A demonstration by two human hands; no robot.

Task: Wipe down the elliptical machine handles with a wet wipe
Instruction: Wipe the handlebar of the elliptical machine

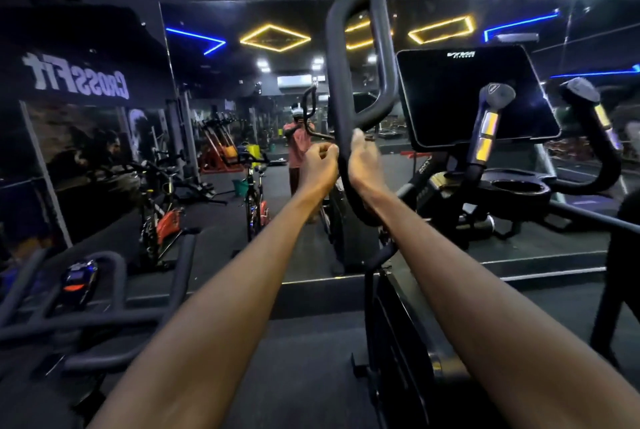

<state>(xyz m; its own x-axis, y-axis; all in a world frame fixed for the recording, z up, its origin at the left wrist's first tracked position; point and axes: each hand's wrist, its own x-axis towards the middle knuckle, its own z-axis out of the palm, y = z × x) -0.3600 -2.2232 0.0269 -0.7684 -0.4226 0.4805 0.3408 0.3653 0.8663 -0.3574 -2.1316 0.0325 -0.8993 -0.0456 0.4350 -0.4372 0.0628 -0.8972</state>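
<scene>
The elliptical's black loop handle (335, 75) rises in the middle of the view, in front of a wall mirror. My left hand (319, 165) sits against the left side of its lower bar with fingers curled onto it. Across the same bar, at the same height, my right hand (363, 160) wraps it from the right, fingertips pointing up. No wet wipe shows plainly; a pale scrap below the hands is too small to identify. To the right are two short fixed grips with yellow sensor plates (488, 123) (601, 117).
The dark console screen (474, 99) stands right of the handle, with a cup holder (517, 186) beneath it. The mirror (242, 117) reflects spin bikes and a person. Another machine's black bars (114, 290) lie at lower left. The elliptical's frame (398, 342) fills lower centre.
</scene>
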